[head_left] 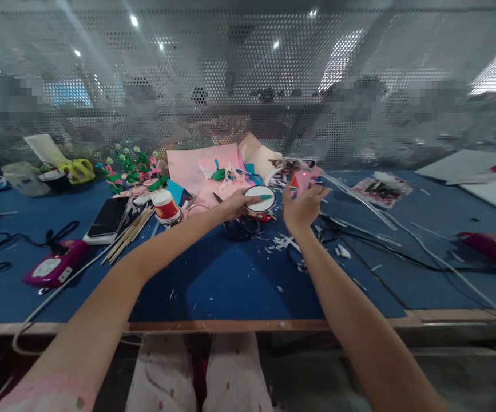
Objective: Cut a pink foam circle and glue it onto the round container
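Observation:
My left hand (pixel 235 203) is closed round a round white disc with a dark rim (pixel 260 199), with a green strip lying across it. My right hand (pixel 302 207) grips a pink glue gun (pixel 302 179) with a small red light, held just right of the disc. Both hands are over the far middle of the blue table (pixel 213 274). Pink paper sheets (pixel 200 166) with green and blue scraps lie just behind the hands.
A red-and-white jar (pixel 166 206), wooden sticks (pixel 131 233) and a phone (pixel 107 218) lie to the left. A magenta device (pixel 54 266) with cables sits at the near left. Paper flowers (pixel 131 167) stand at the back. White cords (pixel 402 234) run right. A perforated screen (pixel 248 86) backs the table.

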Tool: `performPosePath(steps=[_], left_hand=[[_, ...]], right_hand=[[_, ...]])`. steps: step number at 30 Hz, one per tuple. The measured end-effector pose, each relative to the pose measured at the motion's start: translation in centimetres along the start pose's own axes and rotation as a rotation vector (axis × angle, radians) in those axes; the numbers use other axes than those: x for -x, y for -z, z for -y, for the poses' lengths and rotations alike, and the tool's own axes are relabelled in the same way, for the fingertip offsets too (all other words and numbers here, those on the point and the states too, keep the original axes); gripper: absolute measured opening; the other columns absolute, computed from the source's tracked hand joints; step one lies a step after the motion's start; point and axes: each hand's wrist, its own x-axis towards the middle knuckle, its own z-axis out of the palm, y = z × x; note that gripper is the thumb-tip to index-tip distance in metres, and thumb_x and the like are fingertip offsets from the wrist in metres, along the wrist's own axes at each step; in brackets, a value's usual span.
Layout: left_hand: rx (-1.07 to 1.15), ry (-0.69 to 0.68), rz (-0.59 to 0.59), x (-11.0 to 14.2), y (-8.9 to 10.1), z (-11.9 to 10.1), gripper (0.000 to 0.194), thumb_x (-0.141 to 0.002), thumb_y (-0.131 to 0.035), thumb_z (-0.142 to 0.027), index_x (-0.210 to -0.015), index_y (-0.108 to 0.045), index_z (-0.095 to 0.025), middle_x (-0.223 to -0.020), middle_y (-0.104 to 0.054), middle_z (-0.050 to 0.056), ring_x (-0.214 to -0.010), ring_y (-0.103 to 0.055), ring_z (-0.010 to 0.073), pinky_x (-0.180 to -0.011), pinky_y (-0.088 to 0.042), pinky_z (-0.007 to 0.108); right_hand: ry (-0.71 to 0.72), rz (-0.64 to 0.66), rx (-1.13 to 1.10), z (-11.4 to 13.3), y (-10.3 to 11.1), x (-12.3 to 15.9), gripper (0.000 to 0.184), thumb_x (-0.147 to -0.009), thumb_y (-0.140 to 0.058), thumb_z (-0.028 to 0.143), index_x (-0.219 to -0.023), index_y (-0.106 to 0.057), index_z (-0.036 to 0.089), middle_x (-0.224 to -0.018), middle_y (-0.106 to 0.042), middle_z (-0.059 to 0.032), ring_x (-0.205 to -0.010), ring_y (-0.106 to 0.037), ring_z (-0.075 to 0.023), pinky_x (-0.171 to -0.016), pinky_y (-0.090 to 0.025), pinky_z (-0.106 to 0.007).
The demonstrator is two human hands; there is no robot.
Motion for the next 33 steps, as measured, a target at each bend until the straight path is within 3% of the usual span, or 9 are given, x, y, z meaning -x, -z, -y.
performPosePath(steps=[5, 9, 13, 17, 23, 28, 33], left_hand=[[0.034, 0.023, -0.154, -2.0, 1.4, -0.4, 0.007, -0.079, -0.058, -0.005, -0.084, -0.06, -0.009, -0.072, -0.069, 0.007, -0.059, -0.062, 0.0098, -0.056, -0.054, 0.019], [-0.086, -0.07, -0.276, -2.0, 2.5, -2.0, 0.017, -0.073, -0.064, -0.003, -0.088, -0.057, -0.01, -0.07, -0.066, 0.004, -0.059, -0.063, 0.0122, -0.063, -0.058, 0.03], [-0.103, -0.22, -0.341, 0.9, 3.2, -3.1, 0.024, -0.074, -0.063, -0.005, -0.096, -0.057, -0.012, -0.086, -0.066, 0.005, -0.067, -0.065, 0.0137, -0.065, -0.06, 0.034], [-0.03, -0.167, -0.41, 5.3, 4.7, -2.2, 0.037, -0.072, -0.065, -0.008, -0.107, -0.057, -0.016, -0.099, -0.066, 0.008, -0.072, -0.066, 0.0146, -0.066, -0.06, 0.031], [-0.045, -0.155, -0.353, 9.6, 7.5, -0.5, 0.084, -0.05, -0.073, -0.001, -0.127, -0.05, -0.027, -0.122, -0.059, 0.007, -0.08, -0.065, 0.0147, -0.067, -0.06, 0.03], [-0.115, -0.209, -0.315, 10.1, 8.4, 0.8, 0.096, -0.034, -0.081, -0.002, -0.123, -0.053, -0.024, -0.134, -0.051, 0.008, -0.117, -0.053, 0.0229, -0.095, -0.051, 0.036], [-0.191, -0.182, -0.238, 10.3, 9.0, 2.2, 0.099, -0.034, -0.083, -0.007, -0.126, -0.05, -0.019, -0.135, -0.049, 0.012, -0.124, -0.047, 0.0267, -0.106, -0.038, 0.046]], right_hand=[[-0.017, -0.182, -0.021, -0.2, 0.6, -0.4, 0.041, -0.085, -0.045, 0.043, -0.112, -0.042, 0.013, -0.117, -0.046, -0.0247, -0.119, -0.044, -0.0371, -0.079, -0.049, -0.049], [0.013, -0.163, -0.014, 0.3, 0.7, 0.0, 0.04, -0.08, -0.049, 0.037, -0.112, -0.042, 0.013, -0.115, -0.049, -0.0242, -0.113, -0.049, -0.0362, -0.077, -0.049, -0.047], [0.024, -0.066, -0.033, 0.7, 0.4, 0.5, 0.044, -0.075, -0.05, 0.037, -0.111, -0.043, 0.011, -0.105, -0.058, -0.0218, -0.097, -0.059, -0.0354, -0.076, -0.048, -0.047], [0.034, -0.015, -0.063, 1.2, 0.1, 1.2, 0.046, -0.071, -0.052, 0.038, -0.108, -0.042, 0.011, -0.087, -0.063, -0.0167, -0.082, -0.062, -0.0349, -0.071, -0.047, -0.046], [0.188, 0.053, -0.118, 2.2, 0.0, 3.0, 0.047, -0.071, -0.053, 0.051, -0.101, -0.044, 0.015, -0.083, -0.064, -0.0132, -0.079, -0.063, -0.0322, -0.068, -0.047, -0.041], [0.244, 0.087, -0.092, 2.7, -0.3, 4.3, 0.043, -0.074, -0.049, 0.051, -0.098, -0.045, 0.016, -0.08, -0.063, -0.0119, -0.075, -0.062, -0.0314, -0.065, -0.046, -0.039], [0.276, 0.135, -0.045, 2.7, -0.8, 5.3, 0.049, -0.07, -0.053, 0.054, -0.099, -0.045, 0.015, -0.083, -0.062, -0.0126, -0.078, -0.062, -0.032, -0.067, -0.046, -0.04]])
